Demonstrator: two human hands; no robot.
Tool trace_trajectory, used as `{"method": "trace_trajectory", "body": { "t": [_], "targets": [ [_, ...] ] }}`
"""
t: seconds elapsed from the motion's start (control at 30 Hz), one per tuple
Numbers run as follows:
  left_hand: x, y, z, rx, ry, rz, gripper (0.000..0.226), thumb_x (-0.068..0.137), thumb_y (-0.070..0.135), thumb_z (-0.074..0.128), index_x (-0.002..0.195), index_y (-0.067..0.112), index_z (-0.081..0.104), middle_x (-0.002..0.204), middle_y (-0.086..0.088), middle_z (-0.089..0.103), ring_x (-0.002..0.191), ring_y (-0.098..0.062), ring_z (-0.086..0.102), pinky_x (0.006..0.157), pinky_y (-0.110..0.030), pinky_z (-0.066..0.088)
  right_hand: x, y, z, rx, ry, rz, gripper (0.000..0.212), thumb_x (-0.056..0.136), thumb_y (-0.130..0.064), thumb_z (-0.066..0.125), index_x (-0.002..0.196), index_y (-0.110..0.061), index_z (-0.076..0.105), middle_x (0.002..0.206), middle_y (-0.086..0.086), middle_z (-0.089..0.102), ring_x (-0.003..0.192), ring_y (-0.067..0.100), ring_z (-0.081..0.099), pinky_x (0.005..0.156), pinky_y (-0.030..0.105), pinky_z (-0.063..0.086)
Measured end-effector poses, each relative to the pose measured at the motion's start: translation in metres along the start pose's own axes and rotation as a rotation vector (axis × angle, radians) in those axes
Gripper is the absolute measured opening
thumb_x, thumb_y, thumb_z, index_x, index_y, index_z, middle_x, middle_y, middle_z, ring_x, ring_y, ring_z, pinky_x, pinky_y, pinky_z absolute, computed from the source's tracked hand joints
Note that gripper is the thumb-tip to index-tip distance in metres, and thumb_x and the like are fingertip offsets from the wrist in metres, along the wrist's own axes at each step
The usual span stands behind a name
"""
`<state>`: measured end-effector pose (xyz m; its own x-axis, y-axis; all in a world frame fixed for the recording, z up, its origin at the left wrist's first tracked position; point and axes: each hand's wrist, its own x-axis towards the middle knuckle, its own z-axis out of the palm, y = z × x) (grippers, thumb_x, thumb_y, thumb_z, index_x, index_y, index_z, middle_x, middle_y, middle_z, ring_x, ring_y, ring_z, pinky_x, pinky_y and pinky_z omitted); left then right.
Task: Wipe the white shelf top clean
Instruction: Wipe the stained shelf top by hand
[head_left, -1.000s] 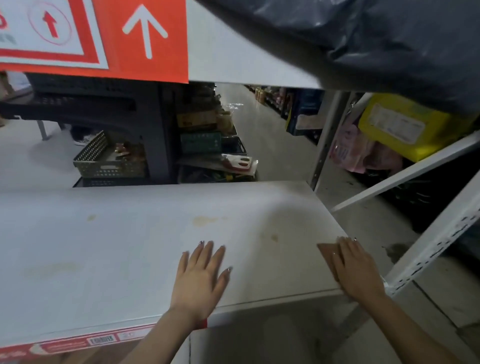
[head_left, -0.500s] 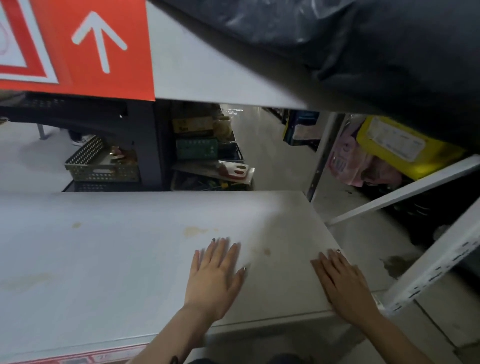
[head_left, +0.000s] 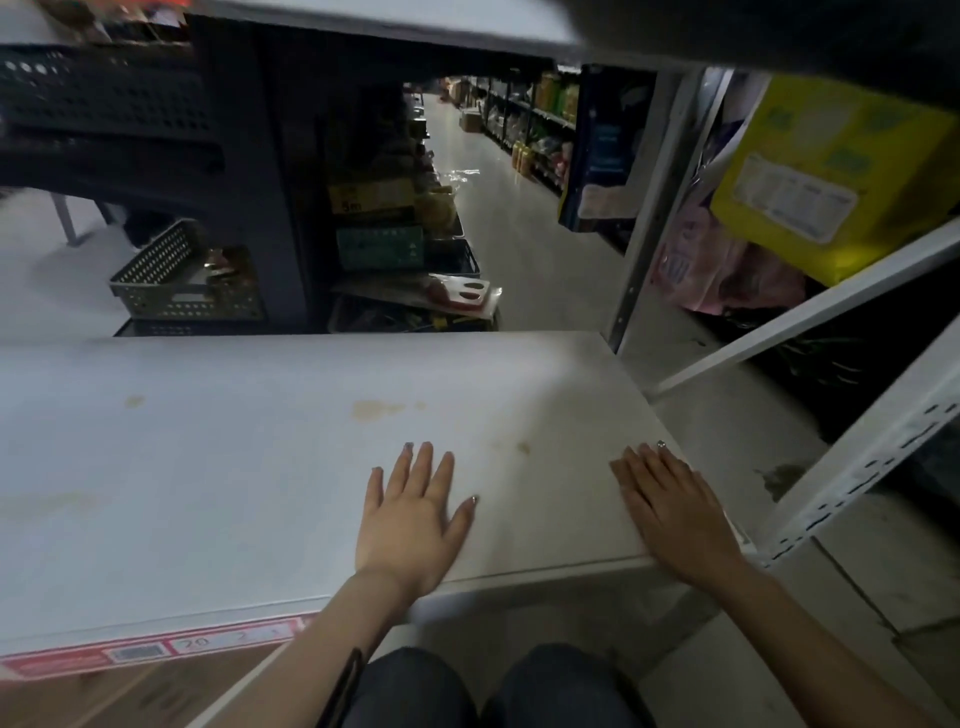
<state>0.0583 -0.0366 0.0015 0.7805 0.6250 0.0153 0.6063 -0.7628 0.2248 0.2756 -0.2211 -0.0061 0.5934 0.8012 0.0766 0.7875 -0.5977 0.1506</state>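
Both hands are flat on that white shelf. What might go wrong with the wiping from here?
1. No cloth shows under the left hand or the right hand; bare palms would likely smear dirt, not lift it.
2. The right hand lies at the right front corner of the white shelf top, so a sideways stroke could slip off the edge.
3. The yellowish stain sits beyond the fingertips and might be missed.
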Motion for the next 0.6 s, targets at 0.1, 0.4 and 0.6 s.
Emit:
{"method": "trace_trajectory", "body": {
  "t": [0.1,0.4,0.6],
  "targets": [
    [0.001,0.001,0.001,0.008,0.017,-0.001,0.092,0.065,0.064,-0.02,0.148,0.027,-0.002,0.156,0.003,-0.011,0.141,-0.015,-0.019,0.114,-0.039,-0.009,0.005,0.001,-0.003,0.036,-0.005,-0.024,0.074,0.101,-0.038,0.0,0.119,-0.003,0.063,0.12,0.019,0.062,0.109,0.04,0.059,0.084,0.053,0.046],
    [0.0,0.001,0.005,0.006,0.058,-0.006,0.101,0.061,0.071,-0.032,0.148,0.029,-0.001,0.156,0.005,-0.01,0.137,-0.008,-0.023,0.113,-0.037,-0.009,0.039,0.003,-0.009,0.121,-0.086,-0.03,0.112,0.055,-0.068,-0.039,0.15,-0.024,0.001,0.158,-0.002,-0.002,0.144,0.017,-0.006,0.114,0.034,-0.002],
    [0.001,0.001,0.006,-0.006,0.069,-0.017,0.085,0.072,0.066,-0.014,0.148,0.03,0.001,0.156,0.006,-0.008,0.141,-0.01,-0.018,0.113,-0.035,-0.011,0.066,0.001,-0.009,0.183,-0.102,-0.005,0.094,0.065,-0.06,-0.018,0.15,-0.026,0.004,0.158,-0.005,0.001,0.144,0.013,-0.005,0.114,0.035,0.001]
  ]
}}
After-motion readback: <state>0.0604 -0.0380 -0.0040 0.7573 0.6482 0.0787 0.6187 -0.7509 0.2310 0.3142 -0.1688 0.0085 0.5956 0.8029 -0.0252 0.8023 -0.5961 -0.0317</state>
